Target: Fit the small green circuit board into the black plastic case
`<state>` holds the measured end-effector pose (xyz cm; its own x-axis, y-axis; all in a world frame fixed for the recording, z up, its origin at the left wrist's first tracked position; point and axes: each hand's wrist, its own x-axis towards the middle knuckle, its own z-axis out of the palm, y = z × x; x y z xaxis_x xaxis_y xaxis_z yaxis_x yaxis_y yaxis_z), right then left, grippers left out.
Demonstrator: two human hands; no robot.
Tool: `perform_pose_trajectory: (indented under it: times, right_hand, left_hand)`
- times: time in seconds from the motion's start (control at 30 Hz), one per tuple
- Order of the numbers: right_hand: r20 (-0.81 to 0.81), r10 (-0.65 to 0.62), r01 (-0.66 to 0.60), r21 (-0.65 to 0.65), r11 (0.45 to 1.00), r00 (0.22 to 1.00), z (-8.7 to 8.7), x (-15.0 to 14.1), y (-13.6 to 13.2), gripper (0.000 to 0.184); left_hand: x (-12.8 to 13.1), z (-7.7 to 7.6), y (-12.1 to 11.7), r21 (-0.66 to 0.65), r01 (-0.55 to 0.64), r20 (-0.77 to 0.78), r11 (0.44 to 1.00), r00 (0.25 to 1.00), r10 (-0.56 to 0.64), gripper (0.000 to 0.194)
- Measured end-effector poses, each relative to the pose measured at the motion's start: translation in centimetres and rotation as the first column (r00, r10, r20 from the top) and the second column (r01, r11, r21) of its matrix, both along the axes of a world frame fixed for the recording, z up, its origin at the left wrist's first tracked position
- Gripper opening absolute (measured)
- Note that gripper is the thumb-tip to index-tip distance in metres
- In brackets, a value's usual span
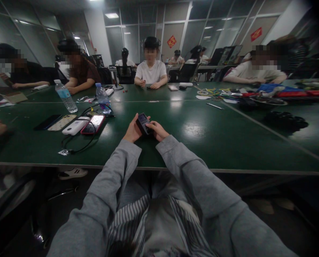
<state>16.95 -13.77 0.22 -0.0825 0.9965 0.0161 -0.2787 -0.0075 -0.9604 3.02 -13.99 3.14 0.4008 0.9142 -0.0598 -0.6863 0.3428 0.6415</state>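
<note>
Grey sleeves (102, 191) lead to a device (143, 121) seemingly aimed lengthwise forward-left

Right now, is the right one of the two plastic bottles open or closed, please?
Closed: a bluish cap sits on top of the right bottle. How tightly it is screwed, I cannot tell.

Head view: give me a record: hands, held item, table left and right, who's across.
left hand: holds device
right hand: fingers at device's front
device: small, dark, with screen; model unclear
table: green
left side: red-edged phone, white gadget, labelled bottle
right side: thin stick, dark heap
across: seated person, white shirt
</note>
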Motion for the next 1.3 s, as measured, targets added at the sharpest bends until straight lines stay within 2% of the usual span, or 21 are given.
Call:
perform_pose_trajectory:
  times: [0.2,0.47,0.8,1.3]
  right_hand:
    - [-0.103,-0.011,0.011,-0.003,1.000,0.995,0.3,-0.1,-0.4,0.055]
    - [-0.143,-0.031,0.035,0.028,0.999,0.989,0.1,-0.3,-0.3,0.056]
    - [-0.131,-0.023,0.032,0.073,0.997,0.991,0.0,-0.2,-0.3,0.051]
    - [-0.051,-0.029,0.032,0.044,0.999,0.998,-0.1,-0.3,-0.2,0.051]
  left_hand:
    - [0.1,-0.3,0.4,0.010,0.039,-0.003,0.999,0.999,-0.039,0.049]
    - [0.1,-0.8,0.7,0.002,0.082,-0.035,0.997,0.996,-0.081,0.055]
    - [0.3,-0.9,0.5,0.001,0.114,-0.055,0.993,0.992,-0.114,0.058]
    - [0.1,-1.5,0.9,0.005,0.089,-0.030,0.996,0.996,-0.089,0.057]
